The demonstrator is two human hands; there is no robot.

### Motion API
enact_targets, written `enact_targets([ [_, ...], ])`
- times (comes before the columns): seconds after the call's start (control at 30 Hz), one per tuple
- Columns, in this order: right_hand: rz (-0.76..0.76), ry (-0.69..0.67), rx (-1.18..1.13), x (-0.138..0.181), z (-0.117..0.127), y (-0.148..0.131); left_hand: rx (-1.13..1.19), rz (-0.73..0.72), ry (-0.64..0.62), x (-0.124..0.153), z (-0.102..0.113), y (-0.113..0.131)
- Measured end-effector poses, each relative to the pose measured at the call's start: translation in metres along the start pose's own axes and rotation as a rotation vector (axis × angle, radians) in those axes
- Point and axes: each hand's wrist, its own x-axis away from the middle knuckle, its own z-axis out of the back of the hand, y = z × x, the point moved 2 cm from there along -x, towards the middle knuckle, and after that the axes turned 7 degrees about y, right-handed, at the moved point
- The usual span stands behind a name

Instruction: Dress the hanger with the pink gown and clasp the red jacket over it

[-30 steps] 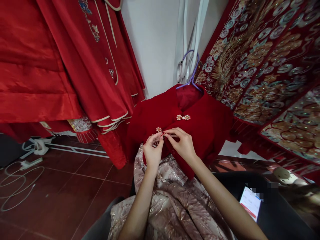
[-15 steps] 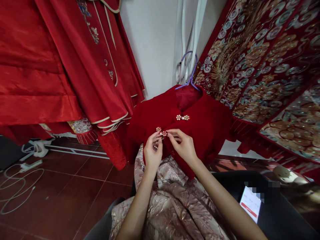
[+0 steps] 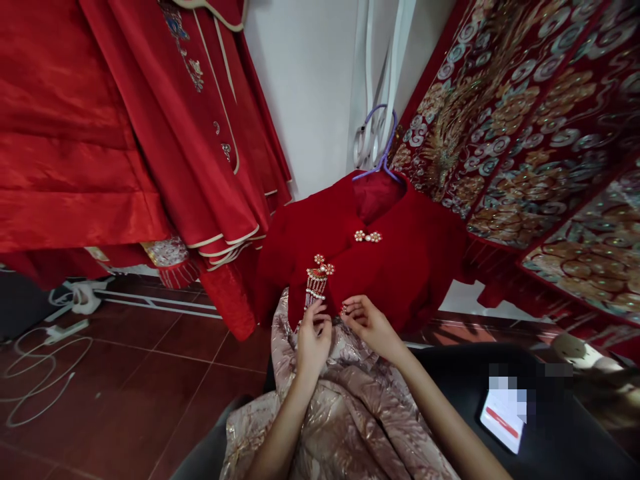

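Note:
A red jacket [image 3: 400, 273] hangs from a purple hanger [image 3: 385, 160] in front of me. Two pearl-and-flower clasps show on its front: an upper clasp [image 3: 369, 237] near the collar and a second clasp [image 3: 323, 265] below it to the left. From the second one a beaded tassel [image 3: 316, 288] dangles. My left hand [image 3: 313, 337] is at the tassel's lower end, fingers curled together; what they hold is hidden. Between the thumb and fingers of my right hand [image 3: 373, 327] is a small flower-shaped clasp [image 3: 343, 310] at the jacket's lower front edge.
Red garments with pale piping [image 3: 200, 167] hang at left, and a heavily embroidered one [image 3: 525, 133] at right. Shiny brocade fabric [image 3: 345, 413] covers my lap. A phone [image 3: 503, 417] lies on a black surface at right. White cables [image 3: 45, 367] trail over the tiled floor.
Both hands have left the second clasp and moved down to the jacket's lower front. That clasp and its tassel now show freely.

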Motion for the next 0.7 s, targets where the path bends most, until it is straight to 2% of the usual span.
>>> enact_targets([
  [0.2,0.015,0.037,0.029,-0.001,-0.003,0.0,0.181,0.026,0.087,-0.005,-0.001,0.006],
  [0.4,0.084,0.061,0.075,0.0,-0.002,-0.014,0.22,0.077,0.126,-0.021,-0.008,0.007],
  [0.57,0.161,0.115,0.13,-0.015,-0.008,-0.028,0.245,0.089,0.152,-0.026,-0.01,0.005],
  [0.7,0.192,0.125,0.18,-0.027,-0.016,-0.028,0.296,0.12,0.151,-0.026,-0.011,0.004],
])
